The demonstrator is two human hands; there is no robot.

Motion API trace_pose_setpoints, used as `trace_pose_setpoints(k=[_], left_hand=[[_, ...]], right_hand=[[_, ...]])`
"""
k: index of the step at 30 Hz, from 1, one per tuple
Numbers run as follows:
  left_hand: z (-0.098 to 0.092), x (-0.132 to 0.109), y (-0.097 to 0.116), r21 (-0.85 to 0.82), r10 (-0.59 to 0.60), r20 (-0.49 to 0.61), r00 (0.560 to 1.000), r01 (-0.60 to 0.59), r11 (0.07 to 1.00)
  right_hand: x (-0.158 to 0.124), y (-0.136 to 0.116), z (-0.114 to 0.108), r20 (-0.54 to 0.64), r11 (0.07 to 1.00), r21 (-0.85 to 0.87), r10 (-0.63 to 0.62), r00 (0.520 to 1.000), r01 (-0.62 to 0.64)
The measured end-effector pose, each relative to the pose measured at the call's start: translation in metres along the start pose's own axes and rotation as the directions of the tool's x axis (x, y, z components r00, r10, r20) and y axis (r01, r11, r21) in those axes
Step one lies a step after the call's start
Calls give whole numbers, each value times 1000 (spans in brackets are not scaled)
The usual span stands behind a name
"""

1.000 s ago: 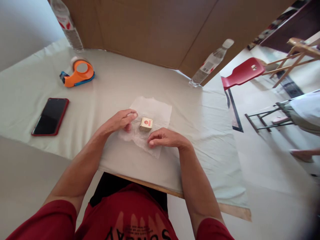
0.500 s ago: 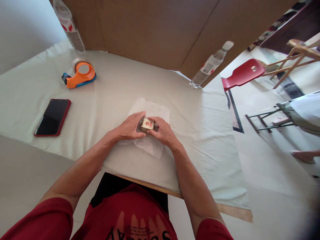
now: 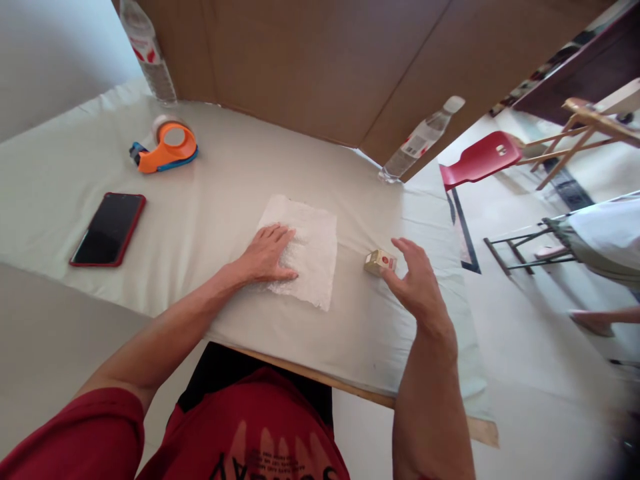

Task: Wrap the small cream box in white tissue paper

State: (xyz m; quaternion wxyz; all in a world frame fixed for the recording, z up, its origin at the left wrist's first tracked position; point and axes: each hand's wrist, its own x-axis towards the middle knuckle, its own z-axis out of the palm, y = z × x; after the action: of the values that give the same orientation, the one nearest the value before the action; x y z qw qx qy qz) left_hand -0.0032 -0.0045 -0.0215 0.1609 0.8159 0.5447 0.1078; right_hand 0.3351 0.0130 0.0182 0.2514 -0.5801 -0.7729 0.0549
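Note:
A white sheet of bubble wrap [image 3: 310, 257] lies on the cloth-covered table [image 3: 225, 187]. My left hand [image 3: 267, 255] rests flat on its left part, fingers stretched out. A small tan box with a red mark [image 3: 379, 262] sits on the cloth to the right of the sheet. My right hand [image 3: 417, 283] is open just beside the box, fingers spread, holding nothing; I cannot tell whether its fingertips touch the box.
A red-cased phone [image 3: 109, 228] lies at the left and an orange tape dispenser [image 3: 166, 145] behind it. Two water bottles [image 3: 150, 50] [image 3: 420, 140] stand by the brown board at the back. A red chair [image 3: 477, 160] stands off the table's right edge.
Both hands held the small box over the sheet half a second ago. The right hand has carried it to the right and set it on the cloth; the left hand now lies flat on the sheet.

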Motion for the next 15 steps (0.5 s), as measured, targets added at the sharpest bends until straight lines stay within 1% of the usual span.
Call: trace_pose_setpoints(k=[1, 2, 3, 5, 7, 8, 10, 12, 15], left_hand=[[0, 0, 0, 6, -2, 0, 1000, 2, 1000], [0, -1, 0, 12, -4, 1, 1000, 4, 1000], [1, -1, 0, 16, -5, -1, 1000, 5, 1000], [1, -1, 0, 21, -3, -15, 1000, 3, 1000], [2, -1, -1, 21, 8, -34, 999, -7, 1000], [3, -1, -1, 21, 9, -41, 999, -9, 1000], [4, -2, -2, 22, -2, -44, 999, 3, 1000], [5, -2, -1, 26, -21, -45, 999, 22, 999], [4, -3, 1, 26, -21, -67, 998, 23, 999]], right_hand=[[0, -14, 4, -47, 998, 36, -50, 998, 52], [2, -31, 9, -68, 992, 68, -98, 993, 103], [4, -49, 16, -54, 982, 101, -152, 987, 156], [11, -82, 35, 52, 948, 166, -283, 958, 271], [19, -105, 60, 141, 926, 209, -345, 928, 313], [24, -110, 72, 179, 925, 216, -353, 918, 313], [33, -112, 94, 249, 945, 186, -311, 917, 270], [40, -103, 109, 277, 963, 133, -262, 924, 234], [48, -85, 119, 265, 969, 91, -247, 932, 231]])
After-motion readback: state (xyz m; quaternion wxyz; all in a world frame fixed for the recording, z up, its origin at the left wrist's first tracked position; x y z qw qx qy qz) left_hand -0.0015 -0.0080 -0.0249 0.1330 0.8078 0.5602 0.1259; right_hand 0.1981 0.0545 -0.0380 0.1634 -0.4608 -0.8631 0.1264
